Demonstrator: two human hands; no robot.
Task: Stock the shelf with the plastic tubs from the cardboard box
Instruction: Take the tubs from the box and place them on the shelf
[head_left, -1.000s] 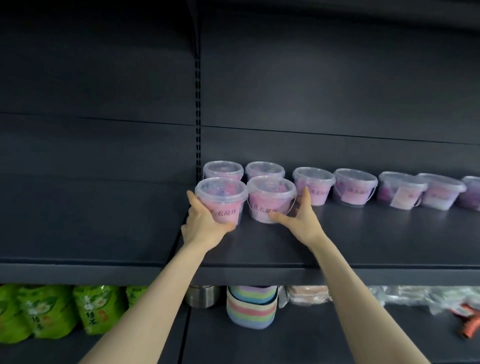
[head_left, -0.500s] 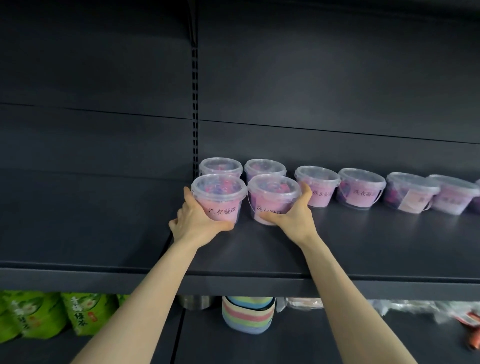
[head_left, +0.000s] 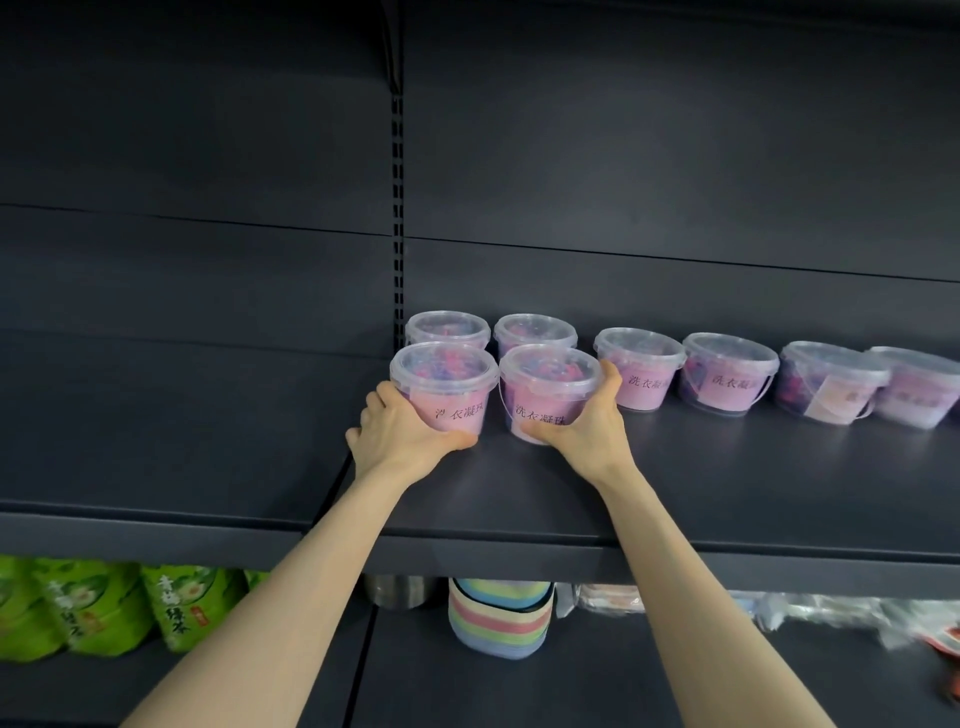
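Plastic left tub (head_left: 452, 400) gripped by left hand (head_left: 400, 441), right tub (head_left: 543, 395) by right hand (head_left: 589, 431); fingertips hidden

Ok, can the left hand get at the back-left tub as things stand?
Probably not. The left hand grips the front-left tub, which stands directly in front of the back-left tub. Only from above does the way look free.
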